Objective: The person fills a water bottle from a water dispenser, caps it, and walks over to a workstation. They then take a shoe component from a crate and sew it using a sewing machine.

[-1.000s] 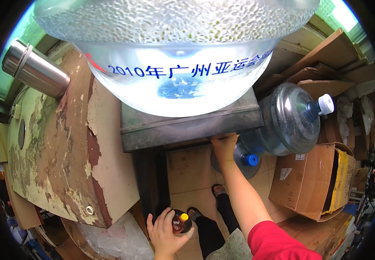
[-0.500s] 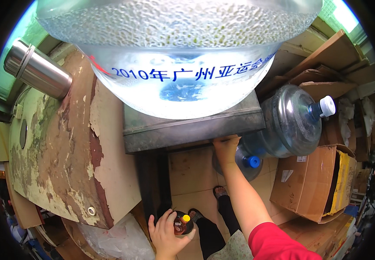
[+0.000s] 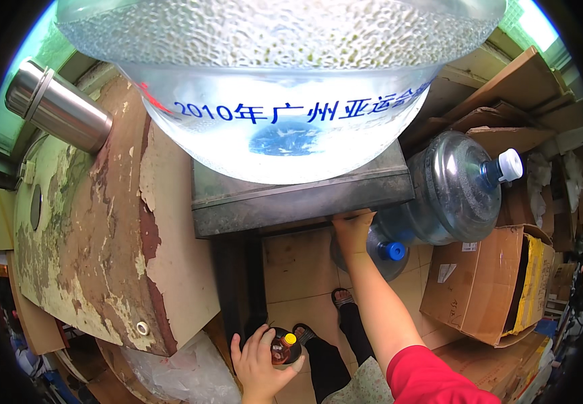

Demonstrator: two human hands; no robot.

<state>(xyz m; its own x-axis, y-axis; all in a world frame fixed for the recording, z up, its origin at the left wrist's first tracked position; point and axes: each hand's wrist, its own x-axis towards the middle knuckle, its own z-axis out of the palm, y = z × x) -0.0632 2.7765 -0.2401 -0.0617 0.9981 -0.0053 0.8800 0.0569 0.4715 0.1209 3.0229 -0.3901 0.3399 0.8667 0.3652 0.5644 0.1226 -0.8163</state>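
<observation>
Near: our left hand (image 3: 259, 360), grip curled round yellow-capped bottle (image 3: 281, 351). Farther: right hand (image 3: 353, 232) at black stand (image 3: 298, 200)'s lower edge; its grip we cannot tell.

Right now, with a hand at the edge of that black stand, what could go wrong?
The right hand is at the lower edge of the black stand, fingers mostly hidden, so they might get scraped or pinched unseen. The big clear jug looks to rest on that stand, so a hard bump could make it wobble. The left hand curls around a yellow-capped bottle, which might slip.
</observation>
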